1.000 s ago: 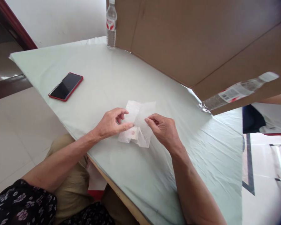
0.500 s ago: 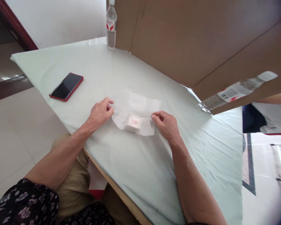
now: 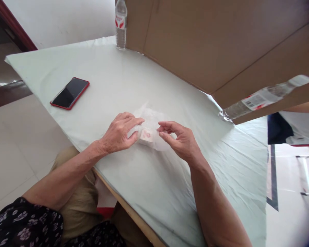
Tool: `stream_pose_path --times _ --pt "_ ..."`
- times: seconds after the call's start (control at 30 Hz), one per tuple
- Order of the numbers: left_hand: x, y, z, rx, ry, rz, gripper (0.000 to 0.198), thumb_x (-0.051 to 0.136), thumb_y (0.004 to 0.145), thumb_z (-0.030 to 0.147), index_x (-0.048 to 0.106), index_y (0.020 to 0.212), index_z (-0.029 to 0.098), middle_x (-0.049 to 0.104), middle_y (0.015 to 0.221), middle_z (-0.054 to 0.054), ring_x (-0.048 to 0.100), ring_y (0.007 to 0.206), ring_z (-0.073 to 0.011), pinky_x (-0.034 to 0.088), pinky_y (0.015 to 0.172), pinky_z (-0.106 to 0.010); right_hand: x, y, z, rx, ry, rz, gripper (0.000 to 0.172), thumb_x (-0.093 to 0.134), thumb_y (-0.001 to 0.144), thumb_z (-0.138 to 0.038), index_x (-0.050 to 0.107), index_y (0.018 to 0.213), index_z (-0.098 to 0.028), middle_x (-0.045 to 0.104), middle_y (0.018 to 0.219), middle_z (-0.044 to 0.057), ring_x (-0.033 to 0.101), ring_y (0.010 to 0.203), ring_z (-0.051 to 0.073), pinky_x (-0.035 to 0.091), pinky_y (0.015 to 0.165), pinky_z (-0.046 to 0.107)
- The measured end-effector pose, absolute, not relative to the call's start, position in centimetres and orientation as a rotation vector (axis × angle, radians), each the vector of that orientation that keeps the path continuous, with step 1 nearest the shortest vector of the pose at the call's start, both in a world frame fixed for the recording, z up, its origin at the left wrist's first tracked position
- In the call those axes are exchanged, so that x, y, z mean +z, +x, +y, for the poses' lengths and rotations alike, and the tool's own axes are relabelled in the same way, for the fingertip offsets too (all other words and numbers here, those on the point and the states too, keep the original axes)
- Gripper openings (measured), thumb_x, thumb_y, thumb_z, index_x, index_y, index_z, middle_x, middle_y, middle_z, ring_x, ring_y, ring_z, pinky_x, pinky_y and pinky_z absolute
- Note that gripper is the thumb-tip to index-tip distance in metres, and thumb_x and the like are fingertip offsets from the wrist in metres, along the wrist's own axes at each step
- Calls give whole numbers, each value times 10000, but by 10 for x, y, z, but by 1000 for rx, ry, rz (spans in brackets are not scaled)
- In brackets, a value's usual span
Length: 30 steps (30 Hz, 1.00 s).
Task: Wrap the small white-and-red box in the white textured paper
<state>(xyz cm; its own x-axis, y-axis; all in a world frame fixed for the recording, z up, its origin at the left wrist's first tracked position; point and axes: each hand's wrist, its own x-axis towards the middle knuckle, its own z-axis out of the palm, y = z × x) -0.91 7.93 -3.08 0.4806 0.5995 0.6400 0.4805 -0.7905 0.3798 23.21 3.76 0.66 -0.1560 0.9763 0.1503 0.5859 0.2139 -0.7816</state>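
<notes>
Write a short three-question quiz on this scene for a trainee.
1. What do the left hand and the right hand both touch? A) thin white paper B) a spoon C) a cup
2. True or false: the red-cased phone lies apart from both hands.
3. What sits in the paper between the hands?
Key: 1 A; 2 true; 3 a small pink-and-white packet.

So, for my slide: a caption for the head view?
Left hand and right hand pinch white tissue over a small pink-marked packet.
</notes>
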Motion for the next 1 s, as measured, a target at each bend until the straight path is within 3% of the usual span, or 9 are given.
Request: stream_pose_path --times 0.23,0.37,0.47,0.53,0.63,0.7,0.77,0.83,1.0 --pt "-24 -22 76 1192 2485 709 391 603 862 207 610 1252 189 759 914 -32 702 938 -219 515 955 -424 21 224 26 1316 -1036 -2121 188 613 940 -243 716 1093 -203 763 898 22 701 836 142 549 787 273" --pt "-21 -29 74 947 2344 769 370 555 952 320 598 1291 178 724 812 -1 664 698 -138 525 697 -269 14 213 19 1663 -944 -2380 250 650 929 -280 696 1149 -172 758 908 42 697 780 141 529 688 243" --pt "-23 -32 76 658 2359 931 329 530 968 341 642 1234 183 712 762 13 633 620 -127 473 610 -243 13 210 17 1712 -938 -2469 227 652 930 -305 708 1105 -172 760 904 44 698 774 146 518 684 246" --pt "-26 -32 78 560 2432 1011 330 589 924 349 664 1199 181 719 803 -8 664 688 -161 495 657 -272 16 212 18 1610 -1016 -2410 182 627 945 -324 717 1020 -185 747 860 24 674 740 138 500 657 241" --pt "-31 -30 77 556 2548 1014 490 697 845 388 624 1277 166 723 1060 -97 689 983 -265 540 852 -375 17 217 22 1142 -1334 -2164 178 589 958 -338 697 916 -203 720 816 15 647 733 150 502 673 269" --pt "-35 -29 75 566 2606 965 680 747 809 437 534 1396 165 660 1295 -162 599 1241 -341 482 1036 -469 11 216 25 801 -1454 -2051 176 621 929 -353 692 1022 -220 746 993 53 680 910 208 538 802 339" --pt "-40 -28 75 500 2628 925 868 775 782 509 423 1493 156 557 1465 -204 462 1417 -386 376 1156 -523 -1 213 27 611 -1471 -2082 360 676 877 -362 655 1211 -231 703 1267 108 644 1167 287 522 973 443" --pt "-45 -27 76 392 2627 923 978 768 769 587 356 1534 139 484 1540 -229 380 1487 -401 309 1201 -532 -13 209 30 555 -1490 -2168 486 675 858 -345 607 1325 -228 648 1392 131 593 1286 330 477 1066 517" --pt "-52 -25 81 315 2624 957 987 710 800 629 309 1563 147 457 1571 -222 354 1511 -392 269 1215 -519 -20 234 34 450 -1600 -2125 464 628 868 -333 625 1320 -226 688 1350 128 637 1242 330 479 1068 544"
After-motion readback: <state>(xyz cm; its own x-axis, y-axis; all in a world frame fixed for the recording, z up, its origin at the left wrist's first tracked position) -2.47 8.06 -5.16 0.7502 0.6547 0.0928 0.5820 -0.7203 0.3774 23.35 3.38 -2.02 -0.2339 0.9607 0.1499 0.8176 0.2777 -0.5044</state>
